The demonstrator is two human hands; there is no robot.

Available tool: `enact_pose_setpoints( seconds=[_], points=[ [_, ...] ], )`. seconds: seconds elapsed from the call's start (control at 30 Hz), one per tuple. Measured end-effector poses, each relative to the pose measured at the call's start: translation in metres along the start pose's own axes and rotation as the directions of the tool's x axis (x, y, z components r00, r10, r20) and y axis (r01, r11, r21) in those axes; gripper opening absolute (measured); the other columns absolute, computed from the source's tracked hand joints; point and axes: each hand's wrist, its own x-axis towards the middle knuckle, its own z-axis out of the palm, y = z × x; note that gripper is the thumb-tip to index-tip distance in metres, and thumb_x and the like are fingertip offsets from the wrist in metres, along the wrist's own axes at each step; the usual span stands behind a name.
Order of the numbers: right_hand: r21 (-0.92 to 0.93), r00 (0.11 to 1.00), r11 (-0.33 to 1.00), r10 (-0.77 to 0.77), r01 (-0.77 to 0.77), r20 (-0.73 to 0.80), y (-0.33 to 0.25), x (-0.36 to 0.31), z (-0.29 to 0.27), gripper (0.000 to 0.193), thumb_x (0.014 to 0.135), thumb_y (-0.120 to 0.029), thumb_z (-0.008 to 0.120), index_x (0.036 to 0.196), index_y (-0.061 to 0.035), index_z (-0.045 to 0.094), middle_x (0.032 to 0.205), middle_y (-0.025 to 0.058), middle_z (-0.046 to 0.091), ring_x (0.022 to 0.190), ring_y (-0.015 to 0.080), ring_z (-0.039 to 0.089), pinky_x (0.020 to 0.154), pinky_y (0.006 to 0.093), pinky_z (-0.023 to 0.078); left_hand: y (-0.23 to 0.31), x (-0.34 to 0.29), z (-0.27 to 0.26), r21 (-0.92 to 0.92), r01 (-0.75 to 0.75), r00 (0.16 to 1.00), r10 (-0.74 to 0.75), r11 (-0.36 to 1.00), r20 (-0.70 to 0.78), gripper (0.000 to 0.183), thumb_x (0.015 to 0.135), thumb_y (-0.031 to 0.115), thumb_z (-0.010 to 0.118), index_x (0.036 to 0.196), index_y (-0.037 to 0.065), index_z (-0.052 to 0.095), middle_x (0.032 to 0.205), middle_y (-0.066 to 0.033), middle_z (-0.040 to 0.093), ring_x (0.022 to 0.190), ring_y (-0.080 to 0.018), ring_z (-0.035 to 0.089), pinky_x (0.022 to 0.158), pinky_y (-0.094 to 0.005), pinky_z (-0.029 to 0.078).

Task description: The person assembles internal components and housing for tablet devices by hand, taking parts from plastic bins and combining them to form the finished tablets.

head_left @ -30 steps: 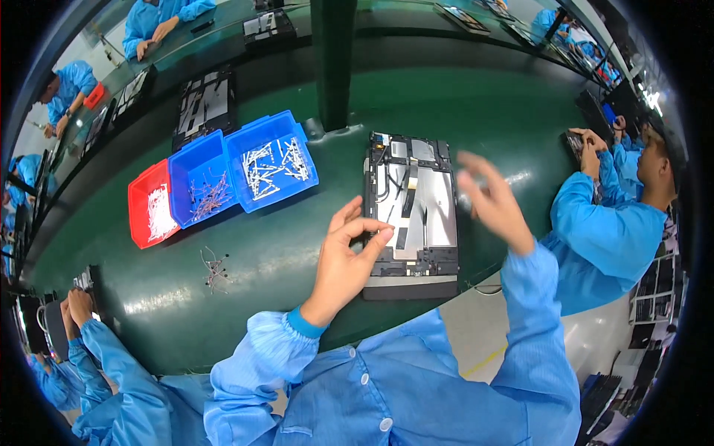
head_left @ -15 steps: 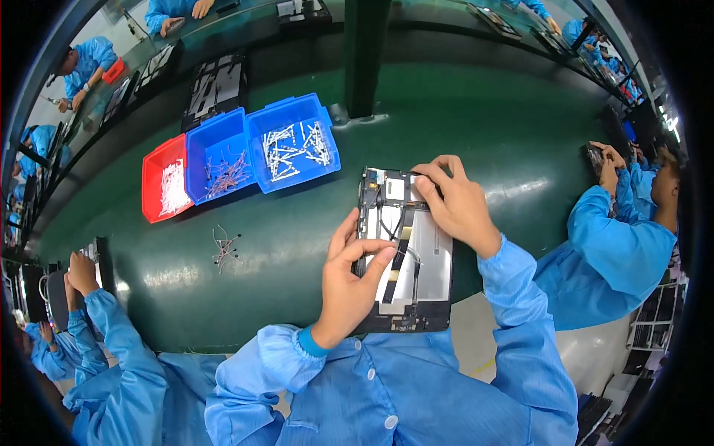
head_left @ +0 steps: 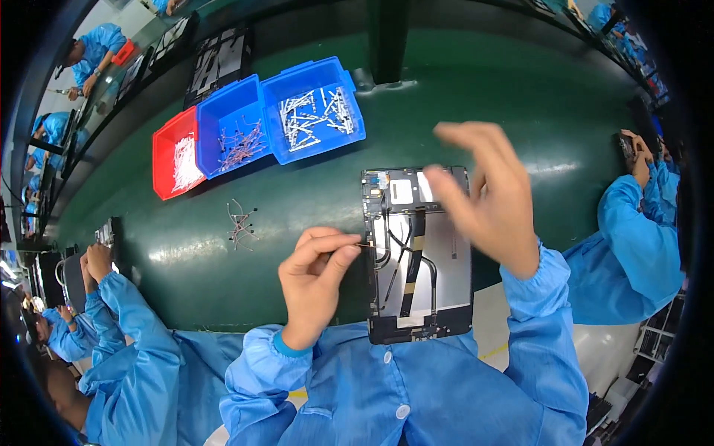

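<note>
A tablet housing [head_left: 446, 279] with its inner parts showing lies at the table's near edge, right of centre. Black cables [head_left: 405, 245] and a dark strip with yellowish tape cross its silvery panel. Just left of it, my left hand [head_left: 316, 279] pinches a thin wire [head_left: 365, 245] between thumb and forefinger; the wire's far end runs over the housing and is hard to follow. My right hand [head_left: 491, 193], smeared by motion, is raised over the housing's upper right with fingers apart and nothing visible in them.
A red bin [head_left: 158, 160] of white pieces, a blue bin [head_left: 212, 123] of thin wired parts and another blue bin [head_left: 316, 74] of white strips stand at the back left. Loose wired parts [head_left: 240, 225] lie nearer. Co-workers sit on both sides; a dark post [head_left: 387, 41] rises behind.
My left hand has drawn back left from over the housing, still pinching the wire. My right hand has lifted off the housing's upper right edge, its fingers spreading.
</note>
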Motion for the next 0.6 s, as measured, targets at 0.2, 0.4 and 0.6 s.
enact_pose_setpoints(
  seconds=[0.2,0.4,0.6],
  points=[
    [0.510,0.923,0.857,-0.137,-0.071,0.360,-0.025,-0.030,0.033,0.022,0.081,-0.008,0.078,0.100,-0.0001,0.070,0.093,0.0085,0.067,0.050,0.0078,0.053,0.043,0.0225,0.040,0.001,0.006,-0.006,-0.060,-0.067,0.997,0.069,0.996,0.035,0.012,0.085,-0.005,0.070,0.097,-0.002,0.072,0.101,-0.0083,0.061,0.087,-0.0124,0.061,0.076,-0.0220,0.050],
    [0.519,0.956,0.855,-0.152,0.000,0.250,-0.019,-0.038,0.049,0.018,0.081,-0.003,0.076,0.097,-0.0007,0.071,0.085,0.0073,0.065,0.048,0.0056,0.050,0.041,0.0211,0.038,0.000,0.007,-0.006,0.008,-0.083,0.996,0.083,0.996,0.012,0.011,0.086,-0.004,0.070,0.097,-0.003,0.071,0.101,-0.0081,0.061,0.090,-0.0127,0.061,0.077,-0.0226,0.050],
    [0.538,0.977,0.843,-0.118,0.005,0.175,-0.018,-0.038,0.051,0.015,0.077,0.002,0.075,0.091,-0.0018,0.071,0.082,0.0044,0.064,0.049,0.0043,0.049,0.042,0.0207,0.035,-0.003,0.009,-0.004,0.088,-0.085,0.996,0.084,0.993,0.013,0.014,0.087,-0.004,0.069,0.100,-0.002,0.071,0.102,-0.0081,0.060,0.090,-0.0123,0.060,0.078,-0.0231,0.049]
  ],
)
